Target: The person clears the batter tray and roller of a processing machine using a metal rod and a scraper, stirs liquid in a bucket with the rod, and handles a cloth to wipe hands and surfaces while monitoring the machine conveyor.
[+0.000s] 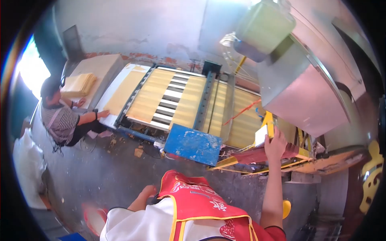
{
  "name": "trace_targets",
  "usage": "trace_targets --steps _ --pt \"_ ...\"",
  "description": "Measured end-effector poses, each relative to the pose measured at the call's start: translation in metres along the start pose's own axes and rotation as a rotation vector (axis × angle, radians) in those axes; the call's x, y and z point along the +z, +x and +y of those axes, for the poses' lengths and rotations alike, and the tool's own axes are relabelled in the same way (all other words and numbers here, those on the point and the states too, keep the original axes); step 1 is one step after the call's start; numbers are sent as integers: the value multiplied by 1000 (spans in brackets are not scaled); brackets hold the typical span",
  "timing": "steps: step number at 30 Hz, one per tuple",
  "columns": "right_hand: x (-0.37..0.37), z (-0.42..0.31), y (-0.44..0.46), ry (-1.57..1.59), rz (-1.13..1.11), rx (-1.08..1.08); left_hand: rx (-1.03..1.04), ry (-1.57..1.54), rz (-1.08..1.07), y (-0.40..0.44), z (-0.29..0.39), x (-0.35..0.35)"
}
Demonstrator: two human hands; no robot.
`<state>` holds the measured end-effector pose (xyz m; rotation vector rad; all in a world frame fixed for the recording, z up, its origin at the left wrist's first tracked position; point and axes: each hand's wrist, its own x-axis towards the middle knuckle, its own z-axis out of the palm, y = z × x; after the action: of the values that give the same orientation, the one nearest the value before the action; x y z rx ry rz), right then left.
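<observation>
My right hand is stretched forward to the machine's yellow frame. Its thumb and fingers close around the frame's edge, beside a small white box. Below that hand runs a dark red roller or bar. My left hand hangs low by my side, close to the red apron I wear; its fingers are too small and partly hidden to make out. In front of me stands the feeding machine with tan sheets lying on its bed. A scuffed blue panel juts from its near side.
A co-worker sits at the left end, one hand on a tan sheet. Behind them lies a stack of folded tan paper. A large grey cabinet stands at the right. Scraps litter the floor.
</observation>
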<state>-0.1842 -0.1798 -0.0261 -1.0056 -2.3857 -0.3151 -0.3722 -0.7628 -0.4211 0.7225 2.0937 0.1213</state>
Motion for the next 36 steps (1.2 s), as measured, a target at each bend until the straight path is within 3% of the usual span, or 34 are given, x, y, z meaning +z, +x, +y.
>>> trace_targets --steps 3,7,9,13,15,16,18,19,21,25,28,30,34,36 --pt "-2 -4 0 0 10 1 60 41 128 9 -21 3" --pt "0 -5 -1 11 14 42 82 -1 10 31 9 -62" --pt "1 -5 -1 17 43 38 161 -141 117 51 26 -82" --pt "-2 -8 2 -16 61 71 249 -295 -10 90 62 -104" --pt "-1 -9 2 35 76 64 545 125 51 112 66 -98" --pt "-1 -10 2 11 69 93 568 143 26 115 71 -97" --pt "-3 -11 2 30 112 74 788 729 -53 116 81 -94" --pt "-2 -12 2 2 107 101 819 745 -72 113 84 -95" --pt "0 -12 3 41 152 84 634 604 -184 108 89 -96" --pt "-2 -14 6 48 154 97 727 545 -127 117 72 -91" --pt "-2 -13 6 52 119 103 540 328 -82 87 87 -102" --pt "-3 -13 7 60 115 100 248 -2 -164 69 110 -108" --pt "-6 -13 6 106 68 128 306 -5 -192 75 111 -83" --pt "-10 -11 6 132 38 118 316 210 -186 66 139 -79"
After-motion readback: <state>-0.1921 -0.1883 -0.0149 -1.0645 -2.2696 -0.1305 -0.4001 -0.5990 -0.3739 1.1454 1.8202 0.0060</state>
